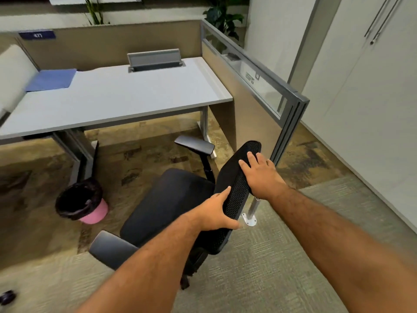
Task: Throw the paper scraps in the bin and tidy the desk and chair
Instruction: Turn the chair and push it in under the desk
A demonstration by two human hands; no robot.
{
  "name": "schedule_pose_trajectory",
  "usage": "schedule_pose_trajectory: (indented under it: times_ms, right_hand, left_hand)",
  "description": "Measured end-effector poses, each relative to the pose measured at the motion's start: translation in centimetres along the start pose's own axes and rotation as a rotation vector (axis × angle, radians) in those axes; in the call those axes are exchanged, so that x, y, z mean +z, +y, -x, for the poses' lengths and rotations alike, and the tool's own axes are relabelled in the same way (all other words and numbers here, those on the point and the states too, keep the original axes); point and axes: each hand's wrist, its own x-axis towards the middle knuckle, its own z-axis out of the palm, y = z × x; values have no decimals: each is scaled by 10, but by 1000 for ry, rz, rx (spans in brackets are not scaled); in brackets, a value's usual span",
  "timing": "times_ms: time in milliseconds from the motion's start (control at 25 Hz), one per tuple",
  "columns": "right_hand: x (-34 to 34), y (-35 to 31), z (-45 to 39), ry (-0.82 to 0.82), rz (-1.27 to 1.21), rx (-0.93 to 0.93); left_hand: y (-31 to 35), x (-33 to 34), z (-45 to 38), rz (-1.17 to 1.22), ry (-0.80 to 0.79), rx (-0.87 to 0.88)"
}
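Note:
A black office chair with a mesh backrest stands on the carpet in front of the grey desk, turned toward the desk. My left hand grips the lower left edge of the backrest. My right hand lies over the backrest's top edge, fingers spread and curled on it. A pink bin with a black liner stands on the floor left of the chair, under the desk's front edge. A blue cloth lies flat on the desk's far left corner. No paper scraps show on the desk.
A beige partition with a glass strip runs along the desk's right side and ends in a grey post. A metal foot stands right behind the chair. White cabinets fill the right. A cable box sits at the desk's rear.

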Motion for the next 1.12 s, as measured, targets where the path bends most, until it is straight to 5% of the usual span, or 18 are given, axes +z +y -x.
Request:
schedule_pose_trajectory:
  times_ms: [600,1120]
  right_hand:
    - [-82,-222,-107,90,63,-112]
    - [-113,-320,-197,107,85,-116]
  left_hand:
    - [-187,-237,82,-399,-200,-245]
    - [-287,-342,98,-409,182,-245]
